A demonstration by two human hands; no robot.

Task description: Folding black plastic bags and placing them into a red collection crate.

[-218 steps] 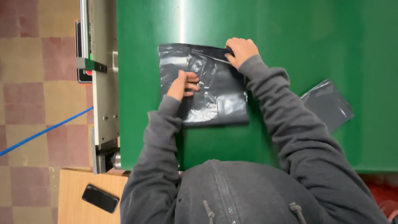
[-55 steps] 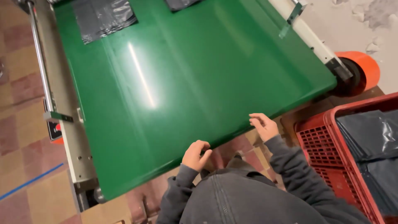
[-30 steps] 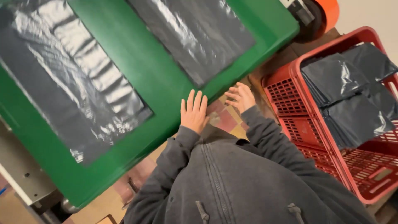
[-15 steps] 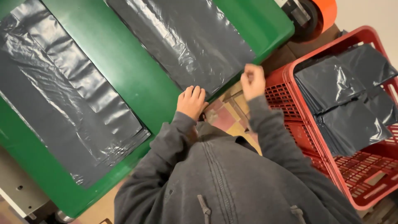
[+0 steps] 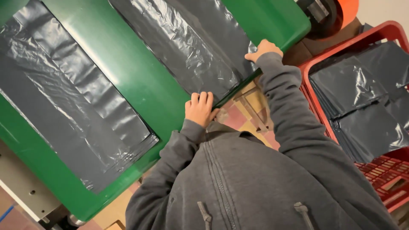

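Nearest the person, a dark grey plastic bag [image 5: 191, 47] lies flat on the green table [image 5: 128, 72], its lower edge reaching the table's near rim. Both hands are at that edge. The left hand [image 5: 200, 108] rests on the rim with its fingers [image 5: 203, 99] laid over the bag's corner; whether they pinch the plastic cannot be told. The right hand [image 5: 263, 49] is curled over the bag's edge farther along the rim, apparently gripping it. A second, longer grey bag [image 5: 72, 110] lies flat well to the left. Beside the table's right end, a red crate [image 5: 379, 174] holds a stack of folded grey bags [image 5: 362, 102].
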